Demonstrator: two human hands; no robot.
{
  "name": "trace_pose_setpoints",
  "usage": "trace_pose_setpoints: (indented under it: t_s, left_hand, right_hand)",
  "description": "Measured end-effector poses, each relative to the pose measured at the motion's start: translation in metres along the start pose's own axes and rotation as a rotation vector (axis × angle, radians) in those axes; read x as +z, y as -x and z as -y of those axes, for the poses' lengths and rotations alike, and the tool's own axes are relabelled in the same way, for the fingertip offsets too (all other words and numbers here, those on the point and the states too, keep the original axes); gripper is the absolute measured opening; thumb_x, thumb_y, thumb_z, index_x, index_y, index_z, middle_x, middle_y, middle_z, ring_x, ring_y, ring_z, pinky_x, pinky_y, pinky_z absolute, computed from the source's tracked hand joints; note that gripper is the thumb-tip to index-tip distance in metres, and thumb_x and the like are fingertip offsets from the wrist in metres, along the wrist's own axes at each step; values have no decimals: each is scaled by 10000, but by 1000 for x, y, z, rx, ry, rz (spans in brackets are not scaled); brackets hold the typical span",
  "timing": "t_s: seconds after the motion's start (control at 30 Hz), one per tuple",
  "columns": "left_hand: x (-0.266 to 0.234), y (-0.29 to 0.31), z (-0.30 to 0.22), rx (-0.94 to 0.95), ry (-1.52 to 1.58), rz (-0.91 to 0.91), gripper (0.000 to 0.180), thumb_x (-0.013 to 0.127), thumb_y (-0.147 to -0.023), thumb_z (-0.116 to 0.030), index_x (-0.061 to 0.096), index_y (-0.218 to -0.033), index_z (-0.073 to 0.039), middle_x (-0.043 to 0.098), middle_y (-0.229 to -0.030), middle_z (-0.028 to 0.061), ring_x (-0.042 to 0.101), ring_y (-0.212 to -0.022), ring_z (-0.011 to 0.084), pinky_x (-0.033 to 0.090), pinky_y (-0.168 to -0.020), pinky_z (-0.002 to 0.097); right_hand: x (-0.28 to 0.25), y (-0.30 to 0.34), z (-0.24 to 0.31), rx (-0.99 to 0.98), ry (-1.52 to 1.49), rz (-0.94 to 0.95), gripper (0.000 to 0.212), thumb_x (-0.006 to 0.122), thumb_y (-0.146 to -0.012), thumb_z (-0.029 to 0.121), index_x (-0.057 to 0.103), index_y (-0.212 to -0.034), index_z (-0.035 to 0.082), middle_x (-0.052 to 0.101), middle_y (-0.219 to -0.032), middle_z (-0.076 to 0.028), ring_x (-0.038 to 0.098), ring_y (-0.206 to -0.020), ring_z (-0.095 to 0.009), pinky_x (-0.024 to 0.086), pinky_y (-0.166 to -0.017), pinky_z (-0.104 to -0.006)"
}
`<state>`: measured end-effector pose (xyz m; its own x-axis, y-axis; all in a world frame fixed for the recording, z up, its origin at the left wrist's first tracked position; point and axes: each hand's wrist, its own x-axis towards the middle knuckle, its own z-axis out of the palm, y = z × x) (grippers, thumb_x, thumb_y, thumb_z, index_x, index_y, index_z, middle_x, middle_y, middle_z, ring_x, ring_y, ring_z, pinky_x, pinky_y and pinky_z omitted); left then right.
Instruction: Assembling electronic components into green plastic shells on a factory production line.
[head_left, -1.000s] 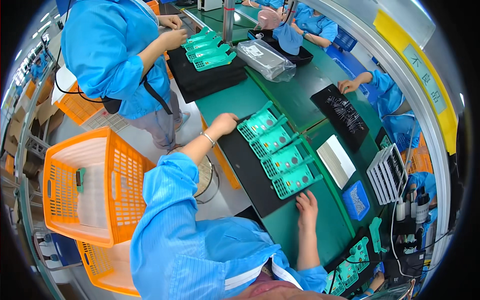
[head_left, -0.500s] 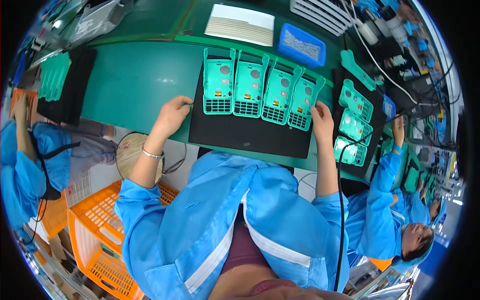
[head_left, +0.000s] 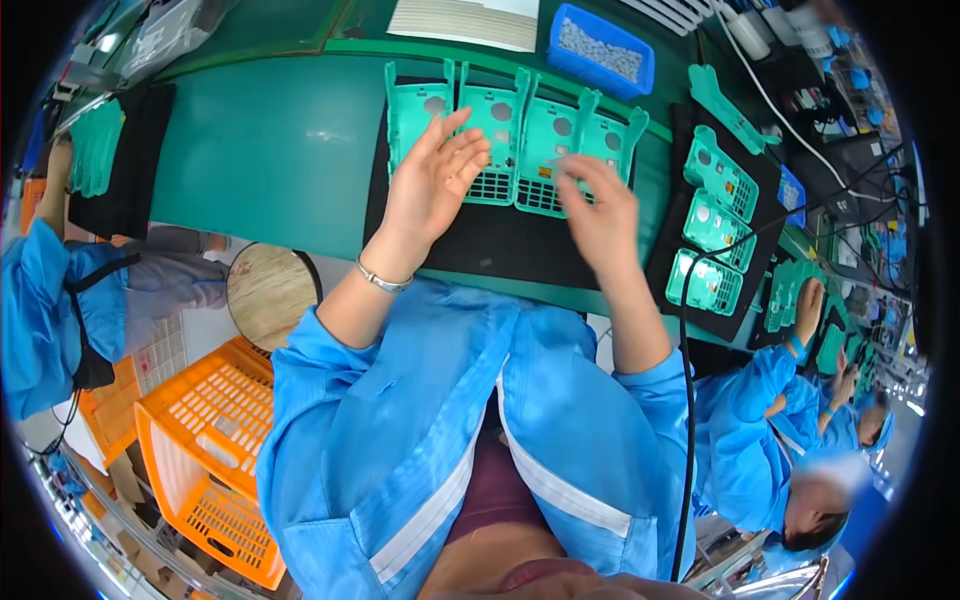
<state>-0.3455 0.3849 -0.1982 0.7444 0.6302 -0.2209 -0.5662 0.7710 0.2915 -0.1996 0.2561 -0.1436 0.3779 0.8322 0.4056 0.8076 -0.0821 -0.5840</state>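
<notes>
Near 4 green housings (head_left: 545, 135), left hand (head_left: 425, 185) has fingers (head_left: 456, 158) apart; right hand (head_left: 606, 215), cannot tell.

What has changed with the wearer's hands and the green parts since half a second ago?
The left hand moved inward, rightward from the black mat's left edge; the right hand moved leftward from beside the rightmost green housing. Both are now in front of the row; neither visibly grips a housing. The four green housings remain lined up.

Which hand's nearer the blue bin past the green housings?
Right. The right hand is short of the blue bin, roughly in line with it; the left hand is farther off, toward the left.
</notes>
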Motion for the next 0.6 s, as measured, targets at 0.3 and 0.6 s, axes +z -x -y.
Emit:
trace_pose_setpoints:
  t_s: [0.3, 0.6]
  left_hand:
    - [6, -7, 29, -25, -119, 104, 542, 392, -918, -392, 308, -1299, -15, 432, -1219, 194, 396, -1180, 275, 323, -998, 378]
    - [8, -10, 33, -46, -211, 162, 557, 379, -923, -391, 267, -1337, -35, 383, -1301, 208, 385, -1200, 285, 298, -1013, 381]
  right_hand:
    - [39, -1, 21, 50, -107, 243, 83, 610, -744, 106, 617, -815, 63, 599, -791, -71, 592, -703, -246, 481, -607, -337]
    - [41, -2, 12, -223, 164, 276, 81, 612, -737, 108, 616, -809, 71, 598, -755, -74, 592, -679, -238, 478, -575, -334]
